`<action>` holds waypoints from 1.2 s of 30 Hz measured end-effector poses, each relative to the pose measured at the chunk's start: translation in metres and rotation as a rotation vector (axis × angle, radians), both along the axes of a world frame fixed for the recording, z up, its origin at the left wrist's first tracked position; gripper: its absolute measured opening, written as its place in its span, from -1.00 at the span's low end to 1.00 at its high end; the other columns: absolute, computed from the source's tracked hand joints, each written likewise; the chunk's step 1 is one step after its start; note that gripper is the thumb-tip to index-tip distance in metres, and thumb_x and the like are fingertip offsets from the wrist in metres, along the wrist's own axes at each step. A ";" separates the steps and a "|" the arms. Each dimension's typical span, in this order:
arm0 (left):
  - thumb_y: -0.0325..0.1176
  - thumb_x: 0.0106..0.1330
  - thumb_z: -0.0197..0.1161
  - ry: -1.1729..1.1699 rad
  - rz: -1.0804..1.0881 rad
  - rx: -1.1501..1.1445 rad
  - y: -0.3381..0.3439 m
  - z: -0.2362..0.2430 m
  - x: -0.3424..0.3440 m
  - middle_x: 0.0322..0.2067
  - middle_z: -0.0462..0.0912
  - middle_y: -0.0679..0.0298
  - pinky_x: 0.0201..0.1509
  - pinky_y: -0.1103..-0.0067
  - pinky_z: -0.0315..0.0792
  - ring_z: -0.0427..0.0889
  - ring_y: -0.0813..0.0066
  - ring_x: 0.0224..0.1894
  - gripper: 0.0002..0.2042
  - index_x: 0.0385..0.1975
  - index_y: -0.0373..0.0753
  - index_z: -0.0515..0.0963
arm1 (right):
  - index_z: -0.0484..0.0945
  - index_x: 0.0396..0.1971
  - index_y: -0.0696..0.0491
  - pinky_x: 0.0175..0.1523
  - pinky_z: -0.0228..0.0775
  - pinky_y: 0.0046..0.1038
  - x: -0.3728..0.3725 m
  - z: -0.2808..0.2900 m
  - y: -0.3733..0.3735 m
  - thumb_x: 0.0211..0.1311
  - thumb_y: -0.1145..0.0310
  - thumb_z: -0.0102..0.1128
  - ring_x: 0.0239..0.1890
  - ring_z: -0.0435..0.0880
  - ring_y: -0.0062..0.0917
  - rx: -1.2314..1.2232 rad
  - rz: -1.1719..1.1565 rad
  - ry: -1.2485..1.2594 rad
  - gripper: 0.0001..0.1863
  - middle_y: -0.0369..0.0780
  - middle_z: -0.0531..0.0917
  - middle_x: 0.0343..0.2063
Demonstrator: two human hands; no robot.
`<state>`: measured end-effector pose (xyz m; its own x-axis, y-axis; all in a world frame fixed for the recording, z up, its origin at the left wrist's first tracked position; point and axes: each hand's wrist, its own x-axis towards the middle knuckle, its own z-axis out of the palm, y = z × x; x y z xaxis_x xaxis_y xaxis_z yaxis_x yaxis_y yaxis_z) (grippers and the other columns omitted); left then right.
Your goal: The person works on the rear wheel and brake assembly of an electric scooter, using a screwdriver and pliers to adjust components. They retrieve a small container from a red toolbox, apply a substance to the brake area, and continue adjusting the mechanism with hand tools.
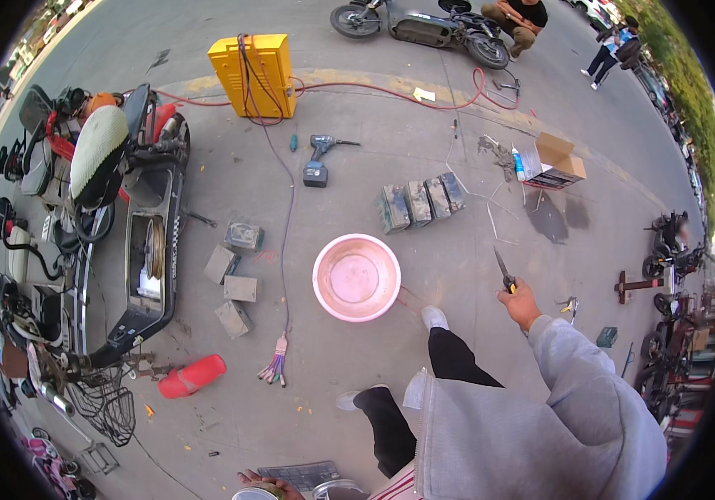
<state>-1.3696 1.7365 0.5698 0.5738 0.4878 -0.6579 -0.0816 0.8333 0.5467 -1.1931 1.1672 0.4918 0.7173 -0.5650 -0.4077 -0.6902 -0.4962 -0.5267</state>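
My right hand (523,303) is closed around the yellow-and-black handle of a tool with a dark, pointed end (504,268). The tool points away from me, above the pavement; its exact kind is unclear. At the bottom edge, my left hand (289,489) shows only in part, its fingers curled about a pale round container (255,494) that the frame cuts off. A pink plastic basin (357,315) stands in front of my feet, apart from both hands. Beyond it are several dark block batteries (418,204) in a row. Several more blocks (241,288) lie left of the basin.
A partly disassembled scooter (157,250) stands at left near a red cylinder (192,377). A yellow metal case (266,79) with cables, a cordless drill (317,162) and an opened cardboard box (553,162) are farther off. Another person (524,21) crouches by a motorbike (424,27).
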 end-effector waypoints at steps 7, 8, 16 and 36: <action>0.04 0.29 0.14 -0.249 -0.424 -0.085 -0.271 0.029 0.211 0.17 0.47 0.14 0.28 0.26 0.25 0.40 0.21 0.23 -0.37 0.30 -0.14 0.31 | 0.53 -0.16 0.16 -0.07 0.40 -0.46 0.095 0.087 -0.089 0.15 0.19 0.38 -0.26 0.53 -0.59 0.739 0.430 -0.102 -0.61 -0.25 0.60 -0.35; 0.14 0.26 0.13 -0.283 -0.485 -0.125 -0.328 0.027 0.244 0.17 0.48 0.17 0.21 0.28 0.32 0.44 0.21 0.19 -0.33 0.30 -0.14 0.32 | 0.50 -0.06 0.15 -0.04 0.41 -0.41 0.121 0.102 -0.102 0.15 0.14 0.37 -0.21 0.55 -0.50 0.842 0.524 -0.153 -0.52 -0.19 0.62 -0.27; 0.18 0.31 0.05 -0.252 -0.694 -0.336 -0.678 0.051 0.451 0.12 0.52 0.17 0.29 0.20 0.36 0.46 0.20 0.19 -0.41 0.14 -0.17 0.46 | 0.43 -0.01 0.18 0.16 0.34 -0.30 0.298 0.180 -0.289 0.01 0.08 0.45 0.06 0.49 -0.17 0.731 0.667 -0.342 -0.35 -0.03 0.50 -0.06; 0.19 0.48 -0.24 0.027 -1.659 -0.172 -1.251 -0.025 0.959 0.28 0.32 0.13 0.42 0.26 0.19 0.33 0.20 0.32 -0.32 0.45 -0.09 -0.05 | 0.29 0.12 0.30 0.18 0.38 -0.27 0.701 0.119 -0.821 -0.25 0.01 0.61 0.10 0.51 -0.07 0.320 -0.029 -0.243 0.00 0.09 0.48 0.03</action>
